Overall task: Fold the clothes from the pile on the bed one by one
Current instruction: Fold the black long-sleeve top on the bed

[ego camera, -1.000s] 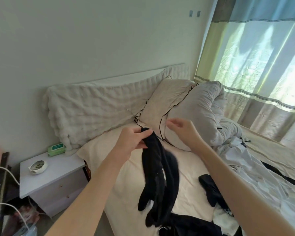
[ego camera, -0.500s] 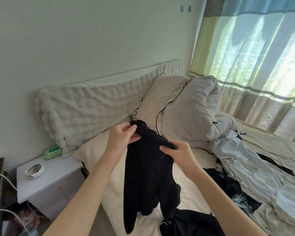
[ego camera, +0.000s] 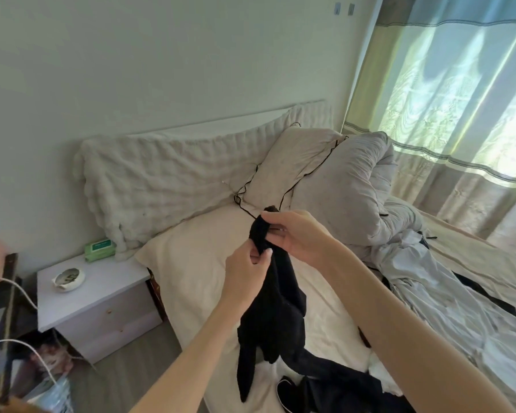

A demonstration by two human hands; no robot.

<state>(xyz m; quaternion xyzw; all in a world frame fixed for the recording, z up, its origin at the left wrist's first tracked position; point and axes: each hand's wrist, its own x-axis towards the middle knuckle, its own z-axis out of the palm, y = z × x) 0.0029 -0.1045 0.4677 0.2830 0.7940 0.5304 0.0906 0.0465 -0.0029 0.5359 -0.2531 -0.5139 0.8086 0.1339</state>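
Bed [ego camera: 209, 263], hands [ego camera: 276, 245] pinching black garment [ego camera: 276, 308]

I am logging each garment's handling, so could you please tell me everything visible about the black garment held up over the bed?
The black garment looks like soft, matte knit fabric. It hangs bunched and unfolded above the cream sheet. Its top end is gathered into a narrow strip, gripped by the right hand higher up and pinched by the left hand just below. Narrow ends dangle at the bottom, near other dark clothes on the bed.
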